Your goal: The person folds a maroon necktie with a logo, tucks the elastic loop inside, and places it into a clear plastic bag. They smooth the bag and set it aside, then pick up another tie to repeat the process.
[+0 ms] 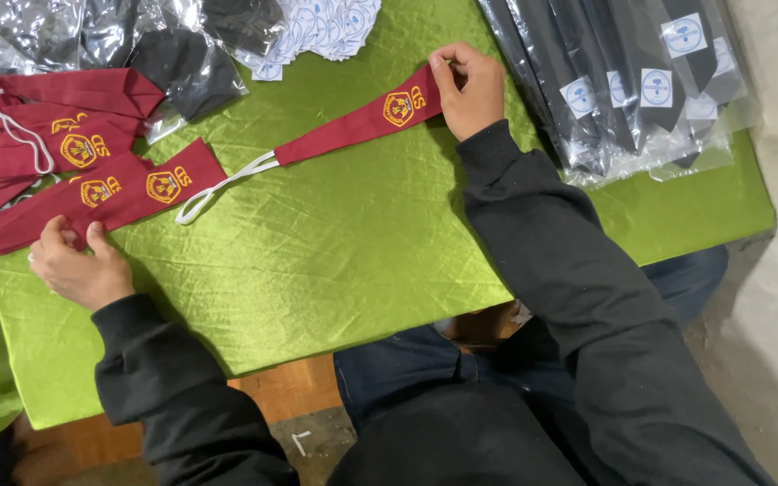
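Observation:
A maroon school tie (353, 124) with a yellow embroidered badge and a white elastic loop lies across the green cloth. My right hand (468, 88) pinches its wide end at the upper middle. At the left, my left hand (78, 261) rests with its fingertips on the edge of a pile of similar maroon ties (74, 175), several stacked and fanned out.
The green satin cloth (335, 261) covers a wooden table. Clear plastic bags with dark ties (628, 81) lie at the upper right. More bagged dark items (119, 40) and a heap of round white labels (317, 27) sit along the top edge.

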